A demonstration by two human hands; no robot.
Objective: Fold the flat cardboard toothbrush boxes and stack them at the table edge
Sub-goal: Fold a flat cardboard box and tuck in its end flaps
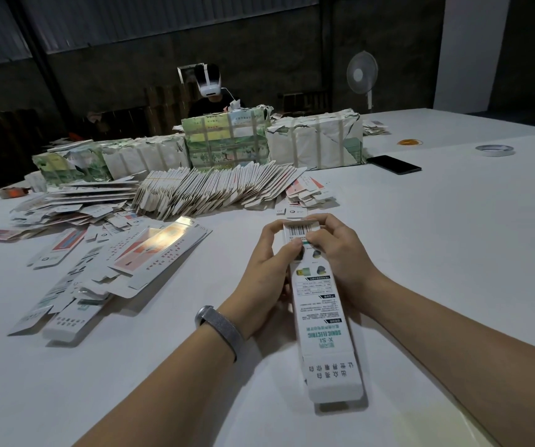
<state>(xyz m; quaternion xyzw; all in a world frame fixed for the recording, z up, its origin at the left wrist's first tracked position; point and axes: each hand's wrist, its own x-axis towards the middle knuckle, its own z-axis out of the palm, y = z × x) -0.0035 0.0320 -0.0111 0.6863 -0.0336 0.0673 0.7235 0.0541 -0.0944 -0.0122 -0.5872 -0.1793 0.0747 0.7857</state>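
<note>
Head view, table: wide white work table [437, 253]; a box let go could slide off its near edge.
Flat stock: fanned row of unfolded white cardboard blanks [214, 188], well apart from the hands.
Box: long white printed cardboard toothbrush box [321, 314], held above the table between both hands; uneven squeezing may crease it.
Left hand [267, 275]: fingers curled round the far end, thumb on the barcode flap.
Right hand [340, 253]: fingers pinching that flap; a mistuck could tear it.

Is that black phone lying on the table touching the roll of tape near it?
Apart. The head view shows bare white table between the phone and the roll of tape.

White box [322, 321], green lettering
</note>
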